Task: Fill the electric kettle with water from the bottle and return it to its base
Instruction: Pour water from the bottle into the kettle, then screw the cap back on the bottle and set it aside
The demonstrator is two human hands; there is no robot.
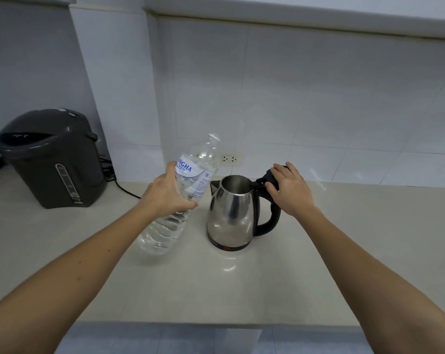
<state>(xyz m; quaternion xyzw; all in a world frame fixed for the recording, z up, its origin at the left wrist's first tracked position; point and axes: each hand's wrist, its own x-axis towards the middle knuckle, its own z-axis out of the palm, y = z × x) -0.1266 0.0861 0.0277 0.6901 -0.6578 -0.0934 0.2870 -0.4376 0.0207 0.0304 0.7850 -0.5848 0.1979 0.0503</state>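
A stainless steel electric kettle [230, 213] with a black handle stands on the beige counter, its mouth uncovered. Its black lid [266, 178] is swung back behind the handle, and my right hand [289, 191] rests on it with fingers curled over it. My left hand [169, 192] grips a clear plastic water bottle [180, 200] with a white and blue label around its middle. The bottle is tilted, neck up and leaning toward the kettle, just left of it. Water fills its lower part. I cannot tell whether a separate base lies under the kettle.
A dark grey hot water dispenser [51, 159] stands at the back left, its black cord [125, 189] trailing across the counter. A wall socket [229, 158] sits on the white tiled wall behind the kettle. The counter's front edge [170, 324] runs close to me.
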